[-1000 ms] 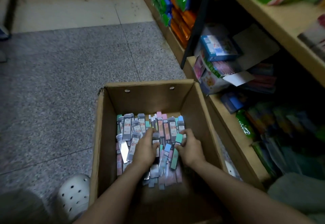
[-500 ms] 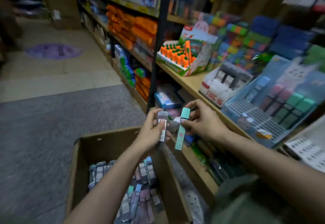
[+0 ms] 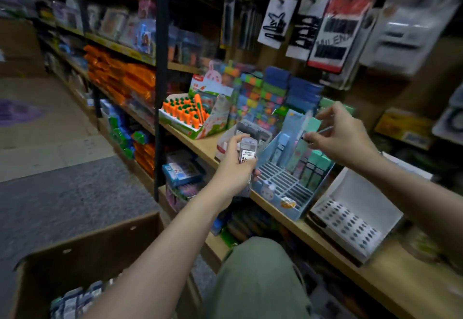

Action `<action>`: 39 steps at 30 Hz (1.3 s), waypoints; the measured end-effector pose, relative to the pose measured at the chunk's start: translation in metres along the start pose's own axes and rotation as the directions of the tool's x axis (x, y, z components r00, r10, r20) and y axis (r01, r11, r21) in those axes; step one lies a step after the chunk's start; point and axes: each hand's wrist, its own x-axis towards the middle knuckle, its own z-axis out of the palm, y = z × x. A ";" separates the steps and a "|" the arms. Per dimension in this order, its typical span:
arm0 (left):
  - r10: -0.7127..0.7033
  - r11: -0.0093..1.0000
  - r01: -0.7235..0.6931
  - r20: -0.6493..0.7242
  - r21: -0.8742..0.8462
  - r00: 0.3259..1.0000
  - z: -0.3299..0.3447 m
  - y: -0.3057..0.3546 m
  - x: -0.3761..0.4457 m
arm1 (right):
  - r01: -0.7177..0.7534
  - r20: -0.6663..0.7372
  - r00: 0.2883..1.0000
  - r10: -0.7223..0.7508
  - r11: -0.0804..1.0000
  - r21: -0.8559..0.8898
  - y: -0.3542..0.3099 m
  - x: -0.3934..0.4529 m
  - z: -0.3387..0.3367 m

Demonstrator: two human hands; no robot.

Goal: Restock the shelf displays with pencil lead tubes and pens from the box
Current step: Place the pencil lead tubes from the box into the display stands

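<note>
A: Where are the pencil lead tubes?

B: Lots sit in the box (image 3: 82, 263) at 7 o'clock, down on the floor. The left hand (image 3: 236, 166) has its grip curled round a grey lead tube (image 3: 247, 152) near the middle. The right hand (image 3: 338, 138), at 2 o'clock from it, pinches a green lead tube (image 3: 309, 132) over the blue display (image 3: 283, 188) on the shelf (image 3: 325, 241)

A: How will they feel?

B: I think they are very light, hard and smooth plastic, so a bit slippy. Pinch the flat sides near the top, so the bottom end can slide into a slot

A: Any words to read?

B: The grey tube's label shows "0.7". A hanging card (image 3: 333, 30) at 1 o'clock seems to say "MILENA", but it is blurry. The rest is too fuzzy
</note>
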 end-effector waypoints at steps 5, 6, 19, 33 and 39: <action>-0.026 1.000 0.027 0.029 -0.010 0.999 0.014 -0.008 0.002 | 0.107 0.035 0.994 -0.102 0.966 -0.234 0.023 0.004 -0.005; -0.031 0.999 0.031 0.029 -0.014 0.999 0.015 -0.012 0.002 | 0.121 0.052 0.992 -0.112 0.962 -0.246 0.027 0.002 -0.002; -0.074 0.996 0.073 -0.016 -0.052 0.997 -0.004 -0.052 0.011 | 0.091 0.105 0.992 -0.064 0.955 -0.283 0.058 -0.001 0.030; -0.068 0.996 0.062 -0.097 -0.063 0.993 -0.010 -0.069 0.004 | 0.146 0.048 0.989 -0.139 0.898 -0.416 0.059 -0.019 0.040; -0.002 0.997 -0.004 -0.069 -0.083 0.998 -0.008 -0.065 0.008 | 0.084 0.109 0.991 -0.078 0.995 -0.052 0.032 -0.020 0.046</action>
